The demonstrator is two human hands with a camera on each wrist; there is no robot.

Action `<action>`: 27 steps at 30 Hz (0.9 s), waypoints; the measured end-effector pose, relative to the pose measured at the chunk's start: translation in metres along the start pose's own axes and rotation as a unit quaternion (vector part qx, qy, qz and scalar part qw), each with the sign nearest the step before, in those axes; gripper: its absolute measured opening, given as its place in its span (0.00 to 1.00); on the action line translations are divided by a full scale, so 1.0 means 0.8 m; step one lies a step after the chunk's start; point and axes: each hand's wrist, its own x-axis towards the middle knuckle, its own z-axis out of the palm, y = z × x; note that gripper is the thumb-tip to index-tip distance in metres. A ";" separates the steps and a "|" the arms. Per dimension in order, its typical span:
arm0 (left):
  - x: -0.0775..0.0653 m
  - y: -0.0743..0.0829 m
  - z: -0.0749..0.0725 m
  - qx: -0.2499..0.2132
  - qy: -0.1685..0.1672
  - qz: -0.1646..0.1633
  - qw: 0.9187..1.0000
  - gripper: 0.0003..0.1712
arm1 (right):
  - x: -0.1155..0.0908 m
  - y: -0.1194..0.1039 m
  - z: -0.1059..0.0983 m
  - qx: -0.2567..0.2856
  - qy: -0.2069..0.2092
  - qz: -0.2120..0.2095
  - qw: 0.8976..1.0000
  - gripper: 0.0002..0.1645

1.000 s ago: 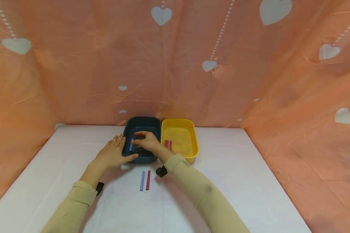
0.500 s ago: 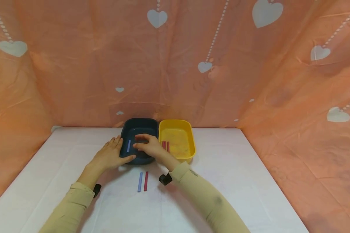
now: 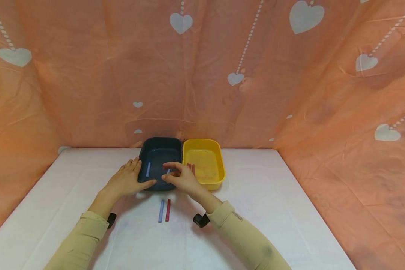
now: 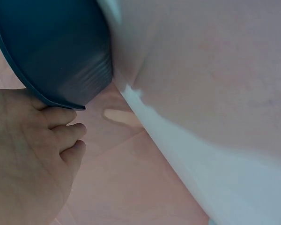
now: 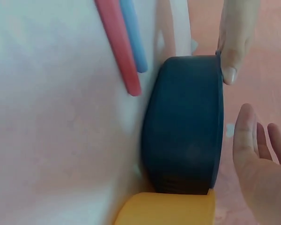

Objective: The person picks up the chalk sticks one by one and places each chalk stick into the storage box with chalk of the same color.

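Observation:
My left hand (image 3: pixel 125 180) rests at the left side of the dark blue container (image 3: pixel 160 144), fingers straight along its rim and thumb by the front corner. In the left wrist view, fingertips (image 4: pixel 68 131) lie against the container's outside. Over the container's right part hovers my right hand (image 3: pixel 183 180), thumb and fingers apart. Nothing shows between its fingers in the right wrist view. One blue stick (image 3: pixel 148 169) lies inside at the left; another blue stick (image 3: pixel 168 171) shows in the gap between thumb and forefinger. A small reddish bit shows at the forefinger's tip, mostly hidden.
A yellow container (image 3: pixel 206 180) stands against the dark blue one, with several red sticks (image 3: pixel 193 170) at its left side. On the white table (image 3: pixel 131 240) in front lie a blue stick (image 3: pixel 161 210) and a red stick (image 3: pixel 168 210). A patterned orange cloth (image 3: pixel 202 93) hangs behind.
My right hand has drawn back to the right and toward me over the dark blue container, uncovering more of its inside. The left hand keeps its place.

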 end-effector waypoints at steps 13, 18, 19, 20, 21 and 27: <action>0.001 -0.004 -0.001 0.005 0.004 0.000 1.000 0.67 | -0.043 0.021 -0.009 -0.026 -0.029 0.002 0.999 0.24; 0.002 -0.006 0.001 0.004 0.002 0.000 1.000 0.68 | -0.052 0.031 -0.010 -0.062 -0.053 0.018 0.997 0.25; 0.002 -0.006 0.002 0.005 0.003 0.000 1.000 0.68 | -0.053 0.033 -0.009 -0.068 -0.061 0.015 0.996 0.25; 0.002 -0.006 0.002 0.003 0.001 -0.001 1.000 0.68 | -0.054 0.035 -0.009 -0.078 -0.067 0.012 0.995 0.26; 0.003 -0.005 0.003 0.003 0.001 0.000 1.000 0.68 | -0.055 0.038 -0.008 -0.087 -0.073 0.010 0.994 0.26; 0.000 0.001 0.002 0.000 0.000 0.003 1.000 0.68 | -0.060 0.049 -0.004 -0.157 -0.086 0.011 0.984 0.24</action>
